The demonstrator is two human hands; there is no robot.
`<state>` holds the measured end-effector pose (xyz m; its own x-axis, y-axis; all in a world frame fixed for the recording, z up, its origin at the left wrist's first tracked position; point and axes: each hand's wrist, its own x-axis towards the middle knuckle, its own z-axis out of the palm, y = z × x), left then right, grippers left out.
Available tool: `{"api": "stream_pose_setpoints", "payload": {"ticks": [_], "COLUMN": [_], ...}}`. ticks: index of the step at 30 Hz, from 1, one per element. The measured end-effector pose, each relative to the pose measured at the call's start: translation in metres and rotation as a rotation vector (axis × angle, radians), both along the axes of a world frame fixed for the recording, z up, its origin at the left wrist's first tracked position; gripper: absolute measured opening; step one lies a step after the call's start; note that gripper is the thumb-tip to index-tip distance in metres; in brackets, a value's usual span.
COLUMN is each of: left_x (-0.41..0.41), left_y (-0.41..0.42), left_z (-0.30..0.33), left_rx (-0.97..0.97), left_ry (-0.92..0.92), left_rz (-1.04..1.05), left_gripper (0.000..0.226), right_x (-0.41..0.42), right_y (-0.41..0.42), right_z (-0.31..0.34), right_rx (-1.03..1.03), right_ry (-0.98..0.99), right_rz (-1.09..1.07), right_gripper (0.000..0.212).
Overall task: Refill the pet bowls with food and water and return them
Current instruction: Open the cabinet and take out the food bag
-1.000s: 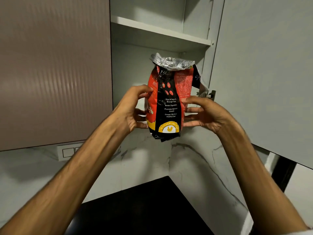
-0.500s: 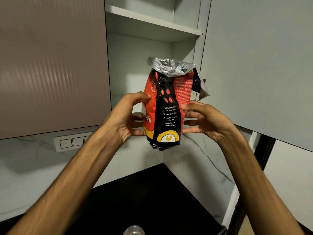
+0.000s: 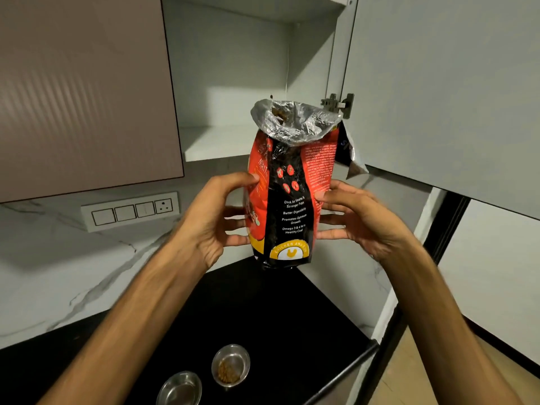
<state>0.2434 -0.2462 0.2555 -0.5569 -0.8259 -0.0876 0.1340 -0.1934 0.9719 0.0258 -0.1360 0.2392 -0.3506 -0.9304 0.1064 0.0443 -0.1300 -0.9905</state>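
Note:
An open red and black pet food bag (image 3: 289, 197) with a silver foil top is held upright in the air in front of an open wall cupboard. My left hand (image 3: 213, 220) grips its left side and my right hand (image 3: 359, 220) grips its right side. Kibble shows inside the open top. Below, on the black counter (image 3: 277, 311), stand two small steel bowls: one (image 3: 230, 364) holds some brown kibble, the other (image 3: 179, 388) beside it at the bottom edge looks empty.
The cupboard shelf (image 3: 216, 141) behind the bag is bare. Its open door (image 3: 444, 92) hangs on the right with a hinge (image 3: 337, 104) near the bag's top. A closed ribbed door (image 3: 84, 92) is at left, a switch panel (image 3: 130, 211) on the marble wall.
The bag and both hands have come down and away from the cupboard shelf. My view has tipped downward, so the counter and the two bowls have come into sight.

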Motion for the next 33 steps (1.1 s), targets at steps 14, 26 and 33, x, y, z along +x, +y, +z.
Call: {"api": "stream_pose_setpoints", "payload": {"ticks": [14,26,33], "left_x": [-0.012,-0.033,-0.049], "left_y": [0.011,-0.002,-0.015], "left_z": [-0.075,-0.149,-0.201], "left_rx": [0.128,0.293,0.400], "left_ry": [-0.018,-0.035,-0.023], "left_rz": [0.020,0.063,0.161], "left_gripper": [0.029,0.017,0.026], "right_x": [-0.001,-0.012,-0.026], "right_y": [0.007,-0.006,-0.024], "right_z": [-0.069,-0.138,-0.188], "right_rx": [0.144,0.258,0.296], "right_ry": [-0.015,-0.090,-0.105], "right_rz": [-0.049,-0.064,-0.052], "right_gripper": [0.030,0.032,0.038]}}
